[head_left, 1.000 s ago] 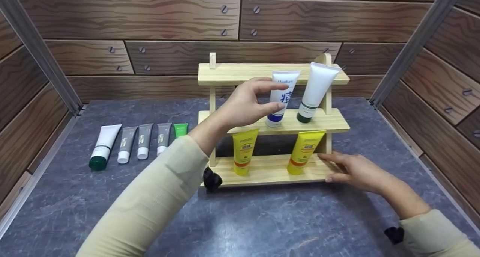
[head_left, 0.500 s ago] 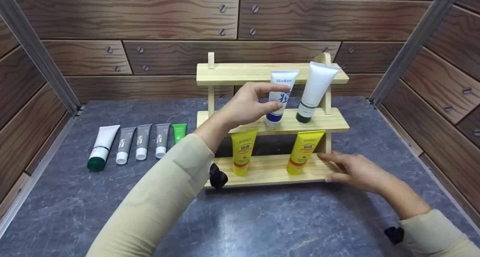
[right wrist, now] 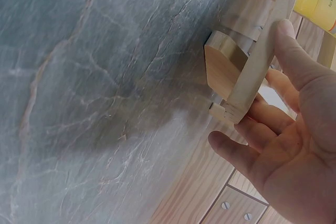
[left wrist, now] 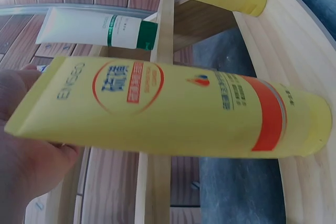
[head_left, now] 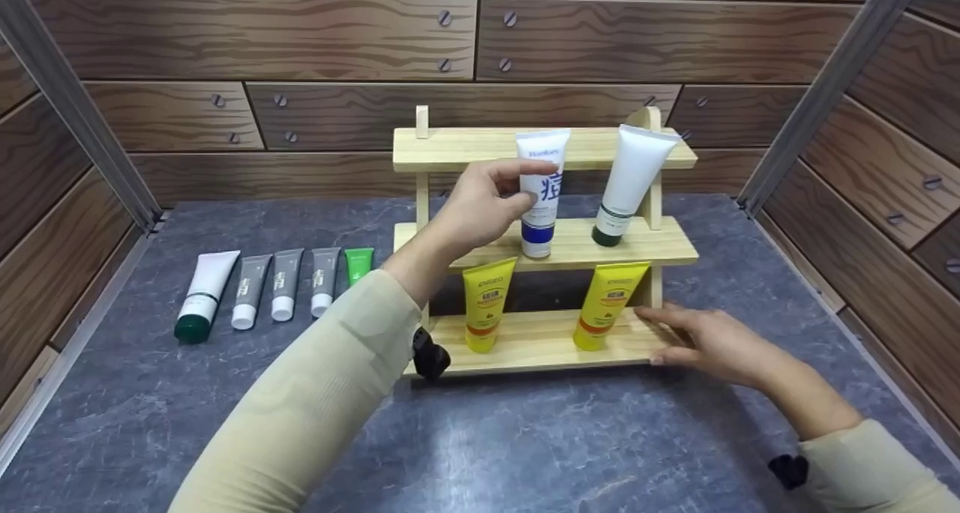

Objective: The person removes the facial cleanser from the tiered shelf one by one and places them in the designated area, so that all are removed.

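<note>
My left hand [head_left: 476, 205] grips a white squeeze tube [head_left: 551, 190] with blue print and a blue band, thumb and index finger at its upper body. The tube stands near upright, cap down, at the middle tier of a three-tier wooden display rack [head_left: 465, 147]. In the left wrist view a yellow tube [left wrist: 178, 108] hides most of that hand [left wrist: 31, 166]. To the right on the same tier, a white tube with a green cap [head_left: 634, 179] leans back. My right hand [head_left: 720, 344] holds the right end of the bottom shelf [right wrist: 262, 66], thumb on one side, fingers on the other.
On the bottom tier stand two yellow tubes, one left [head_left: 489, 303] and one right [head_left: 611, 303]. Left of the rack lie a white tube with a green cap [head_left: 208, 292], several grey tubes [head_left: 287, 280] and a small green tube [head_left: 358, 264]. Wood-patterned walls [head_left: 300, 37] enclose the marbled tabletop [head_left: 510, 438].
The blue-and-white tube has shifted left along the middle tier with my left hand and now stands straighter. My right hand stays at the shelf end.
</note>
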`<state>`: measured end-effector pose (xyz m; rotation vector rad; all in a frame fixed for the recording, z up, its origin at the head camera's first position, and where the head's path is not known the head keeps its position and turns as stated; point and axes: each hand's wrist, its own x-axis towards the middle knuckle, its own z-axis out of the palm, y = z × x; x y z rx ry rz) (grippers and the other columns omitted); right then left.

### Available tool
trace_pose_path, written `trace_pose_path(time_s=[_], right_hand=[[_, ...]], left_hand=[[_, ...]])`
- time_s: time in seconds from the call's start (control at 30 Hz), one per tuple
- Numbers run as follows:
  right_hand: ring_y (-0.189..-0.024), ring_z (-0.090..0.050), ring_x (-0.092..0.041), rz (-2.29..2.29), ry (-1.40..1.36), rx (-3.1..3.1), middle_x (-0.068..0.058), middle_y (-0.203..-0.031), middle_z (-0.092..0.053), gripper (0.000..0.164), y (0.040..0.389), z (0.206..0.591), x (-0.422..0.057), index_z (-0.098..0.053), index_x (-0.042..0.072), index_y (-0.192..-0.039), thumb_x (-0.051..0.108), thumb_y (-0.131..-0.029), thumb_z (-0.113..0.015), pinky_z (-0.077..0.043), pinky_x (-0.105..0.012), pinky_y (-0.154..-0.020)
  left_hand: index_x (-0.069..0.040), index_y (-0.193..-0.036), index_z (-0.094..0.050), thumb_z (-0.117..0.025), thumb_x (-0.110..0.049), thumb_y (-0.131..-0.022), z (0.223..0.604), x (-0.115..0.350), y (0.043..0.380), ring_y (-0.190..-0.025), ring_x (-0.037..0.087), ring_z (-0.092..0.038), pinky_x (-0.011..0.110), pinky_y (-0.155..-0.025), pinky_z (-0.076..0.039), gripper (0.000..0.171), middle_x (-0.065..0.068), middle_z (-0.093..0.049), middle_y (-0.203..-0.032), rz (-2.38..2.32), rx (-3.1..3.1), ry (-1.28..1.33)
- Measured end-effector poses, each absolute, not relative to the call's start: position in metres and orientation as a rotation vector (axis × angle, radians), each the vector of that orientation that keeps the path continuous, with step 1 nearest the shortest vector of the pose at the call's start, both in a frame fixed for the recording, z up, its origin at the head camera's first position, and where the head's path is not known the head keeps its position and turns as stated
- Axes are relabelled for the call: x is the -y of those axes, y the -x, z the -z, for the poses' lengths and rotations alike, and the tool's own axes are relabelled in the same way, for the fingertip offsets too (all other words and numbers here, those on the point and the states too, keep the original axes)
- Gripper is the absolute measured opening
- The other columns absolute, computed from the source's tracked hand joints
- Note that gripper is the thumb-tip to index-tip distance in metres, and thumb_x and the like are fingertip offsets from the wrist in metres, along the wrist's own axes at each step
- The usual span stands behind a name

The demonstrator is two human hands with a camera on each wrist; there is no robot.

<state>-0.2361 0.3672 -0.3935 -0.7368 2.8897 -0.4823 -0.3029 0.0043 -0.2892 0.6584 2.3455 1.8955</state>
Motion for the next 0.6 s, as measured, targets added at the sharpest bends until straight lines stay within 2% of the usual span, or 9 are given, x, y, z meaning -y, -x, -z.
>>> trace_pose_path(time_s=[0.23,0.47,0.6], right_hand=[[-0.132,-0.051,-0.059,0.482,0.719,-2.886,-0.037,-0.15,-0.048,0.076,0.236,0.393,-0.366,-0.058,0.013,-0.153,0.054,-0.091,-0.078,-0.039,-0.074,-0.107],[-0.134,-0.049,-0.06,0.462,0.69,-2.881,-0.034,-0.153,-0.047,0.078,0.237,0.392,-0.365,-0.057,0.015,-0.154,0.058,-0.092,-0.076,-0.037,-0.075,-0.107],[-0.134,-0.05,-0.059,0.467,0.711,-2.879,-0.034,-0.152,-0.048,0.077,0.238,0.392,-0.366,-0.058,0.014,-0.153,0.057,-0.092,-0.076,-0.038,-0.074,-0.108]], left_hand=[[-0.013,-0.138,-0.072,-0.059,0.007,-0.101,0.292,0.009,0.299,-0.118,0.021,-0.066,0.032,-0.098,-0.056,0.044,0.008,-0.07,-0.131,-1.967,-2.357,-0.643],[-0.016,-0.138,-0.073,-0.06,0.003,-0.102,0.288,0.025,0.291,-0.112,0.02,-0.067,0.035,-0.097,-0.056,0.043,0.005,-0.071,-0.128,-1.935,-2.43,-0.667],[-0.017,-0.137,-0.073,-0.06,0.001,-0.103,0.285,0.035,0.285,-0.107,0.02,-0.066,0.035,-0.09,-0.056,0.042,0.004,-0.071,-0.127,-1.918,-2.458,-0.679]])
